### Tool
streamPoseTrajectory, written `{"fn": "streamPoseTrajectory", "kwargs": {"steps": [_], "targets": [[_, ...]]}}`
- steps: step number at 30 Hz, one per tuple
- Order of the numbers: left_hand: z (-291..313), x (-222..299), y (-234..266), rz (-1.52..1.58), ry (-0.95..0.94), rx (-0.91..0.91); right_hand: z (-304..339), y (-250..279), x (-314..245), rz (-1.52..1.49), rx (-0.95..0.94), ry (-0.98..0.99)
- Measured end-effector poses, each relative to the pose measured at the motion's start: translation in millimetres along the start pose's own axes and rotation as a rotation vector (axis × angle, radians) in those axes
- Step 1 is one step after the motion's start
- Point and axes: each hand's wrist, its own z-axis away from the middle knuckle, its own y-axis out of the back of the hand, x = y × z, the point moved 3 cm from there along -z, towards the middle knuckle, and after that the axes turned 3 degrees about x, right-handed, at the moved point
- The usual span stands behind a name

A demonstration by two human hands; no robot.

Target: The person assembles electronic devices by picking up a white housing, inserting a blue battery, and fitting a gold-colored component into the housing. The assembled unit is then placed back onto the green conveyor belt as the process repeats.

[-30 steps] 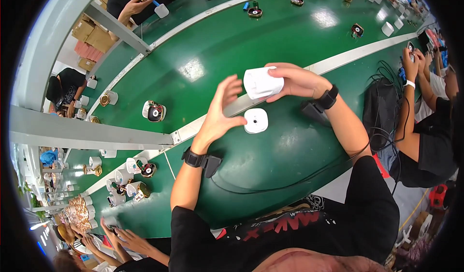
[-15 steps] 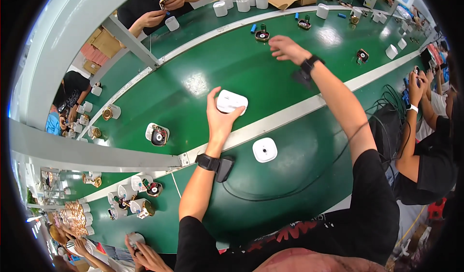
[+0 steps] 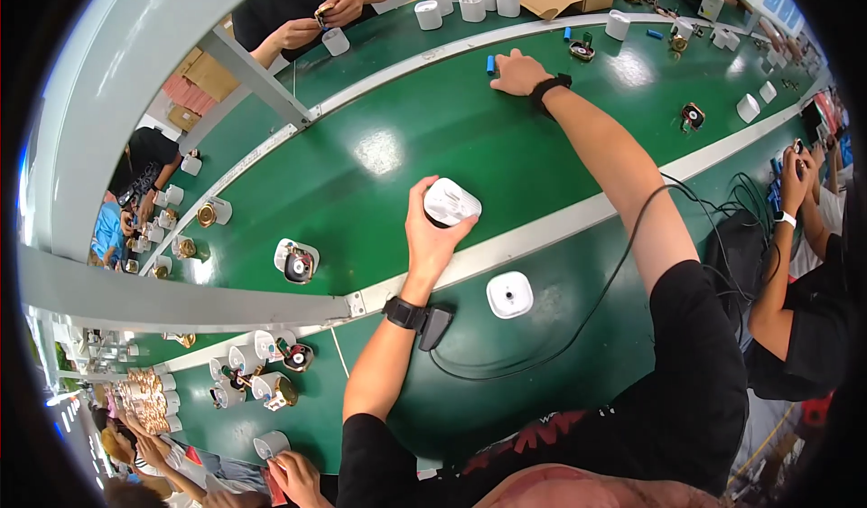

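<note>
Work on the white housing [image 3: 452, 203] looks midway: the left hand [image 3: 432, 237] grips it above the green belt [image 3: 361, 156], the right hand [image 3: 519, 73] reaches far across, fingers curled on a blue cell [image 3: 492, 64], while a white cover [image 3: 510, 294] waits below, unfitted.

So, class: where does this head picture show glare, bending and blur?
Head view: lamp glare whitens patches of the green belt; the fisheye bows the white strip and grey rail toward the dark rim; the left hand holding a white housing is sharp, the right hand slightly softer, far benches smeared.
</note>
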Motion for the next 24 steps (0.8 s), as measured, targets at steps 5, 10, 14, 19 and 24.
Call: {"fn": "streamPoseTrajectory", "kwargs": {"steps": [5,10,14,19,24], "targets": [[0.0,-2.1,-2.0,-0.011,-0.047,0.022,53.1,13.3,8.1,-0.816,-0.468,-0.151],[-1.5,-6.4,-1.7,-0.007,-0.093,-0.010,152.1,46.0,-40.2,-1.652,-0.618,-0.256],[1.9,1.5,-6.5,0.020,-0.107,-0.052,216.2,46.1,-67.5,-2.214,-0.706,-0.150],[11.7,13.5,-9.2,-0.015,-0.182,-0.083,257.2,58.0,-90.1,-2.169,-0.451,-0.155],[12.9,10.9,-15.6,-0.048,-0.197,-0.093,265.4,56.0,-89.6,-1.730,-0.411,-0.189]]}}
